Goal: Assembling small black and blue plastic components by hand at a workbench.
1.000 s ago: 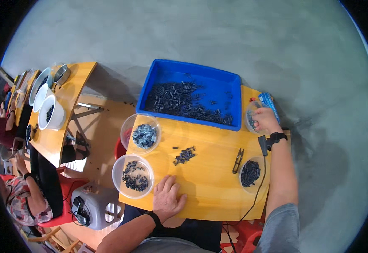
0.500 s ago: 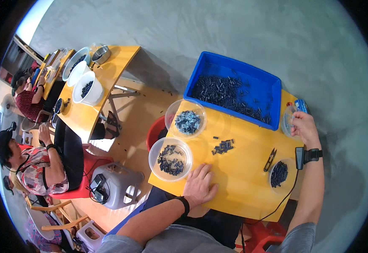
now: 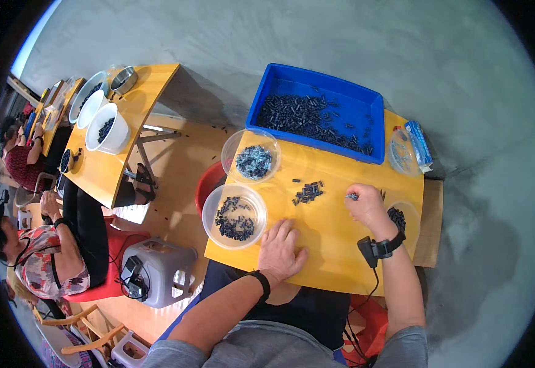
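Right hand [image 3: 368,207] on surface [image 3: 335,242], fingers pinching small dark part [image 3: 352,197] at tips. Left hand [image 3: 281,251] flat, fingers spread, just beside bowl [image 3: 234,216].

This looks like a workshop where people sort small parts. Yellow tables [image 3: 335,245] stand in a row on a grey floor [image 3: 316,37], with a blue bin [image 3: 375,104] and bowls [image 3: 235,216] full of little dark pieces.
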